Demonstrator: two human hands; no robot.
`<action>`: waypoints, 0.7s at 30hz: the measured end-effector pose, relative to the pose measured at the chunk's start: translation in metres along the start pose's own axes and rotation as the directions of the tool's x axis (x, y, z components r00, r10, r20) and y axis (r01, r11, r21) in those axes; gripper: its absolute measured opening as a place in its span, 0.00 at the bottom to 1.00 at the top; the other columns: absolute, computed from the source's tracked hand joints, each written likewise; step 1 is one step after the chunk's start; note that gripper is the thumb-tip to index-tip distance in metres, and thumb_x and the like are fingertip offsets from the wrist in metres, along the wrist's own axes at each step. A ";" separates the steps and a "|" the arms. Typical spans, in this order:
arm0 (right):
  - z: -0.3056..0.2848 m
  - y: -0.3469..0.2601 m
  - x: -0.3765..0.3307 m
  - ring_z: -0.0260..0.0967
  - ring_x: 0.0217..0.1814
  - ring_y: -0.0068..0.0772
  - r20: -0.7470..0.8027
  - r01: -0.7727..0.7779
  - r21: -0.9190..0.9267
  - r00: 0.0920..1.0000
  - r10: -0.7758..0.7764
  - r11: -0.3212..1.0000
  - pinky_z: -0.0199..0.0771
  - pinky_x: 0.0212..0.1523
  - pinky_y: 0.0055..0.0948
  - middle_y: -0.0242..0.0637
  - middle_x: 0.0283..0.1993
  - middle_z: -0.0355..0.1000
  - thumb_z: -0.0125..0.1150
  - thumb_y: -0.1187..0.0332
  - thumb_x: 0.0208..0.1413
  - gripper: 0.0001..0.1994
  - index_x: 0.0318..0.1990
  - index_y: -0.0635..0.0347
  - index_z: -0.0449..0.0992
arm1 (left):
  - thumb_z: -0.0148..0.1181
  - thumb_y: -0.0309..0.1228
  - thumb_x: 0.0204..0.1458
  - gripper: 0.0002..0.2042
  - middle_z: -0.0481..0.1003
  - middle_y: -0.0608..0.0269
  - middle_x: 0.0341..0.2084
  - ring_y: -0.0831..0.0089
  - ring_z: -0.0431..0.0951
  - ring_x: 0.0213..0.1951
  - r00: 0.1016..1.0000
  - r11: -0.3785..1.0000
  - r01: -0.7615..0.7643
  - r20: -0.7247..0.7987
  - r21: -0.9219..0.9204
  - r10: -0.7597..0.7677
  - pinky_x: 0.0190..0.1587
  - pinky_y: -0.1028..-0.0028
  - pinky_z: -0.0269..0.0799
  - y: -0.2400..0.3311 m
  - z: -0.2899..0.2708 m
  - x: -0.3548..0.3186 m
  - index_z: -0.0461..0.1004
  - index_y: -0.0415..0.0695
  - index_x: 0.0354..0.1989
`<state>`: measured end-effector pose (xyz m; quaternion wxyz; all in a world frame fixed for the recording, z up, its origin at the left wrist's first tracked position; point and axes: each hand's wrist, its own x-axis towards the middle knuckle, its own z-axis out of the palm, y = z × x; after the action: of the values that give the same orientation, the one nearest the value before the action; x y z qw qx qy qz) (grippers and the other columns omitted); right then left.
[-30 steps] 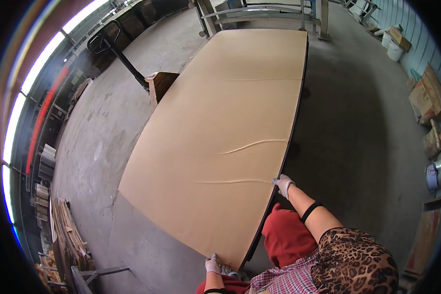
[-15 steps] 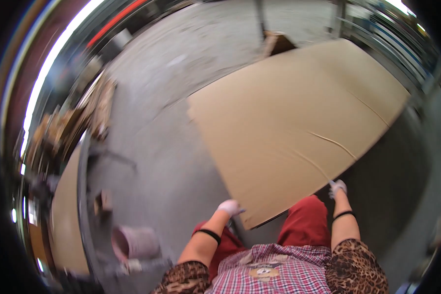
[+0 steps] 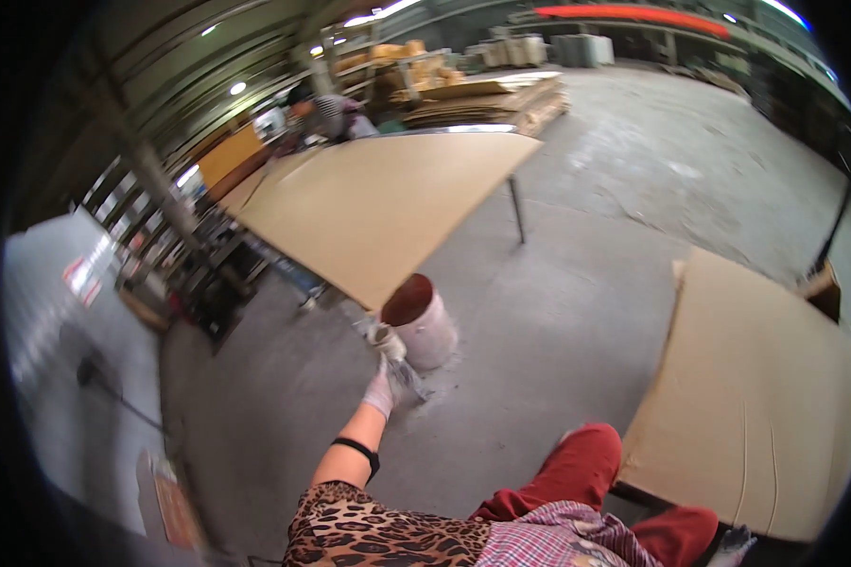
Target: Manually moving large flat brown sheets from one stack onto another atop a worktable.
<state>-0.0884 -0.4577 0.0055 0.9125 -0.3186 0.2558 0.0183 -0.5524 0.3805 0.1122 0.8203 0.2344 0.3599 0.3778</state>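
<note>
My left hand (image 3: pixel 380 389), in a pale glove, is stretched out toward the near corner of a big tan sheet (image 3: pixel 378 203) on a table. Against its fingertips, by the pink bucket (image 3: pixel 430 331), is a cream roll-shaped thing (image 3: pixel 388 342); whether I hold it is blurred. My right hand (image 3: pixel 731 546) shows only in part at the lower right, beside the near edge of a second tan sheet (image 3: pixel 728 397). That sheet has crease lines and lies to my right. The fingers of the right hand cannot be made out.
Behind the table a person (image 3: pixel 336 118) in a striped top bends over. A stack of flat brown sheets (image 3: pixel 529 99) stands beyond. A table leg (image 3: pixel 517 210) reaches the grey floor. At the left are a grey metal panel (image 3: pixel 66 302) and dark machinery (image 3: pixel 222 274).
My view has swung left. My left hand has left the corner of the creased sheet and reached out toward the bucket. The right hand is now at the lower right rim.
</note>
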 end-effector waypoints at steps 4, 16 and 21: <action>0.160 0.008 -0.096 0.66 0.44 0.45 0.260 0.161 -0.271 0.961 -0.089 0.949 0.65 0.46 0.45 0.41 0.44 0.69 0.40 0.47 0.55 0.21 0.39 0.54 0.70 | 0.50 0.53 0.47 0.23 0.70 0.62 0.34 0.72 0.70 0.35 0.914 0.928 -0.338 -0.290 -0.155 0.284 0.36 0.70 0.69 0.069 0.045 0.013 0.68 0.48 0.42; 0.289 0.100 -0.158 0.67 0.38 0.45 0.448 0.337 -0.557 0.892 -0.067 0.759 0.70 0.41 0.41 0.46 0.40 0.68 0.44 0.56 0.55 0.18 0.45 0.62 0.64 | 0.49 0.47 0.48 0.24 0.70 0.61 0.41 0.70 0.69 0.43 0.880 0.818 -0.474 0.202 0.328 0.429 0.49 0.71 0.60 0.026 0.147 0.052 0.65 0.39 0.46; 0.312 0.259 -0.242 0.64 0.48 0.38 0.669 0.255 -0.735 0.427 0.608 0.628 0.66 0.43 0.35 0.42 0.50 0.63 0.50 0.53 0.51 0.25 0.55 0.53 0.58 | 0.49 0.45 0.51 0.21 0.70 0.60 0.42 0.67 0.70 0.41 0.940 0.910 -0.083 0.335 0.407 -0.064 0.48 0.69 0.64 -0.185 0.289 0.015 0.67 0.38 0.45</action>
<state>-0.2070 -0.0355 0.1811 0.6712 -0.5722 -0.2570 0.3949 -0.2405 0.2478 0.1669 0.7996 0.4667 0.2831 0.2504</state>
